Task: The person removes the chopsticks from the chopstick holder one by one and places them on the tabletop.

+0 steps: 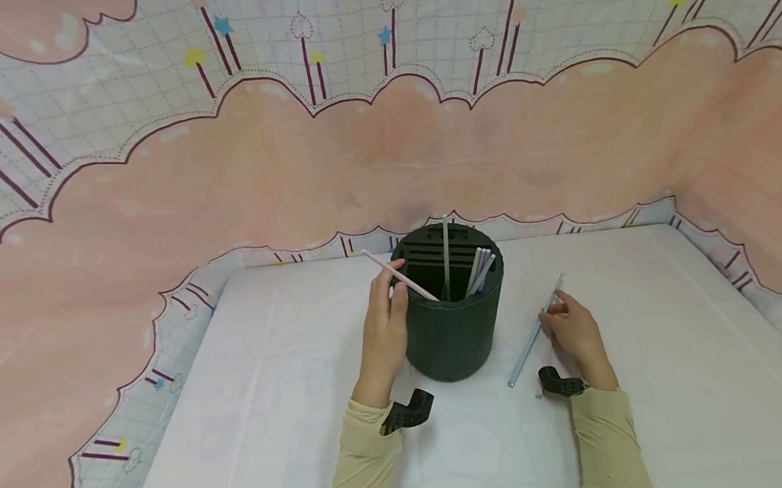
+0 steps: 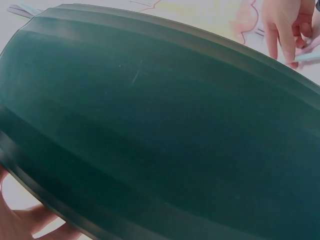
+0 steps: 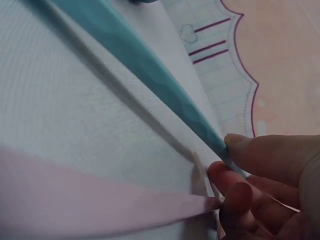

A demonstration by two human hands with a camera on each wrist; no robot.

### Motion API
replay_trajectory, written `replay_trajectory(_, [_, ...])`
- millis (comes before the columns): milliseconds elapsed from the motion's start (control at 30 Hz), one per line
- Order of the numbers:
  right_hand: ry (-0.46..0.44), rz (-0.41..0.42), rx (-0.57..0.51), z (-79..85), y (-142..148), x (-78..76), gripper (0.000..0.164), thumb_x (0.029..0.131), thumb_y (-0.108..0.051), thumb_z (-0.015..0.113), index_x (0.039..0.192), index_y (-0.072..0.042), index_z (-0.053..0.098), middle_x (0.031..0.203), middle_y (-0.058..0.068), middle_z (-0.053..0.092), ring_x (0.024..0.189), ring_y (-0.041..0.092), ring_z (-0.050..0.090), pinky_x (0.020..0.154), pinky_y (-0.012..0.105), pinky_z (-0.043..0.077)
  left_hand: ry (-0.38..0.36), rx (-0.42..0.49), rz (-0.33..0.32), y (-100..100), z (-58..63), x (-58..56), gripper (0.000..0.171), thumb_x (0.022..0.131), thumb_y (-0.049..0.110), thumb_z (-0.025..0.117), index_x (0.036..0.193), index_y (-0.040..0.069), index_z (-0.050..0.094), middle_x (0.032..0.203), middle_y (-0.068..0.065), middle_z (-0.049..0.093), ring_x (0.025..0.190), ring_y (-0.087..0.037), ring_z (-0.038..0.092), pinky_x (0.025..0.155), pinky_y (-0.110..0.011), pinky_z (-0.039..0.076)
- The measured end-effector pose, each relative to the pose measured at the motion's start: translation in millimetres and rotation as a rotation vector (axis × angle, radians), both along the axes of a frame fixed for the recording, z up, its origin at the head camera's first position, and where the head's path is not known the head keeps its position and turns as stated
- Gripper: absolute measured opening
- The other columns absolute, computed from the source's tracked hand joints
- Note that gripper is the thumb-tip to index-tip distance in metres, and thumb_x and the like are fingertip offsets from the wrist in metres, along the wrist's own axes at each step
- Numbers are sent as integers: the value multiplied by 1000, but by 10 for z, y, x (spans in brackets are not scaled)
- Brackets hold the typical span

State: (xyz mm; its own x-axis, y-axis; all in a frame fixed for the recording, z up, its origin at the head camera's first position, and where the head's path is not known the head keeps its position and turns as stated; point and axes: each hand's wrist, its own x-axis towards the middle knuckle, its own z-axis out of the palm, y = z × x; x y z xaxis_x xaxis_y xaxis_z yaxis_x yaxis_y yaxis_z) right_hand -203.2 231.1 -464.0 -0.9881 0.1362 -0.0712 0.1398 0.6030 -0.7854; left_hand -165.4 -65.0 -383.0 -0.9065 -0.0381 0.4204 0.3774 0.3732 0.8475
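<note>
A dark green round container [image 1: 451, 340] with a slotted top stands upright on the white table. My left hand [image 1: 385, 333] holds its left side, thumb in front and a fingertip at the rim. Several pale straws [image 1: 479, 272] lean inside it at the right, a greenish straw [image 1: 446, 256] stands upright, and a pink straw [image 1: 399, 275] slants over the left rim beside my fingers. To the right, my right hand [image 1: 576, 334] pinches a light blue straw [image 3: 165, 90] between thumb and fingertip. A pink straw [image 3: 100, 195] reaches to its lower fingers in the right wrist view.
The white sheet [image 1: 272, 390] covers the table around the container. Behind it and at both sides hangs a peach and white patterned cloth [image 1: 426, 146]. Black wrist cameras [image 1: 409, 411] sit on both wrists, over tan sleeves.
</note>
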Motion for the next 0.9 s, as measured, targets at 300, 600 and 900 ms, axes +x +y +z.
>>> replay_trajectory(300, [22,-9,97,1,-71,23,54,86,-18,55,132,2,36,106,17,54,90,30,47,78,45,37,8,17,-23,-5,1,4,39,94,47,30,132,38,34,136,14,31,124,-8,32,94,-47,34])
replay_trajectory(600, [35,-8,97,-4,-50,63,50,85,-18,57,128,0,42,102,16,53,86,27,46,69,35,35,5,17,-27,-15,-9,29,38,95,46,30,132,38,34,137,12,31,124,-8,31,95,-46,33])
replay_trajectory(900, [212,-171,-109,-86,37,-26,46,88,-41,51,127,-17,49,103,5,53,76,20,54,54,22,41,11,24,-33,-28,1,50,39,94,46,31,132,36,34,137,13,29,125,-9,30,96,-45,33])
